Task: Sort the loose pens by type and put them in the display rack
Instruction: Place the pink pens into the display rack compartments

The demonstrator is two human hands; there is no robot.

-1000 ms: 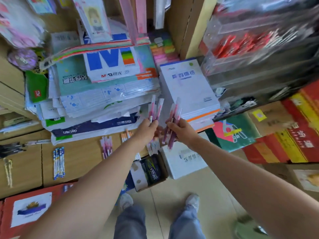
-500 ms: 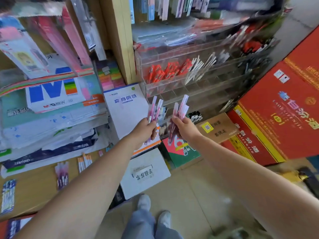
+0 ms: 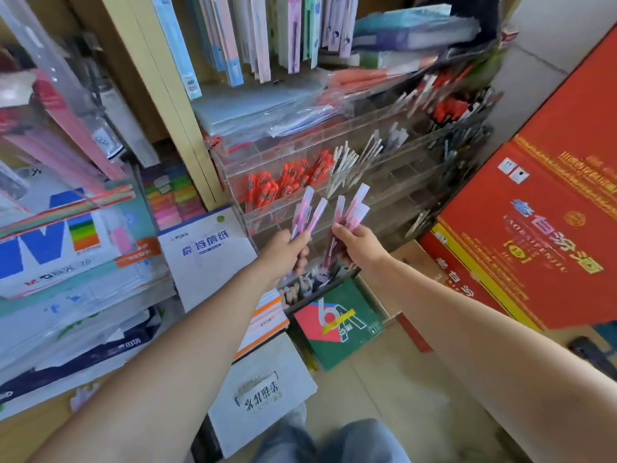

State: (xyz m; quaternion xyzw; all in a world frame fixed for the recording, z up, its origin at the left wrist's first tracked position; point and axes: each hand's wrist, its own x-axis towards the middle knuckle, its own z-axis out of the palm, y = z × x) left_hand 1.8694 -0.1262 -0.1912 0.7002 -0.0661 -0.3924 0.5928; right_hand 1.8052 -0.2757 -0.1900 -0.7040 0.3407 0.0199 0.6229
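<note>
My left hand [image 3: 286, 250] grips a small bunch of pink pens [image 3: 309, 213] in clear wrappers, tips up. My right hand [image 3: 355, 243] grips another bunch of pink pens [image 3: 354, 207], fanned upward. Both bunches are held just in front of the clear acrylic display rack [image 3: 397, 192]. The rack's tiers hold red pens [image 3: 287, 178] at the left, white pens [image 3: 354, 158] in the middle and dark pens [image 3: 450, 145] at the right. Several lower compartments look bare.
Stacked paper packs [image 3: 76, 248] and a white notepad block [image 3: 207, 252] lie at the left. Large red cartons [image 3: 541, 228] stand at the right. A green box [image 3: 337, 322] and a white box [image 3: 260, 389] sit on the floor by my feet.
The view has swung right from the paper stacks to the display rack. Both hands, still holding their pink pens, now sit closer to the rack's front.
</note>
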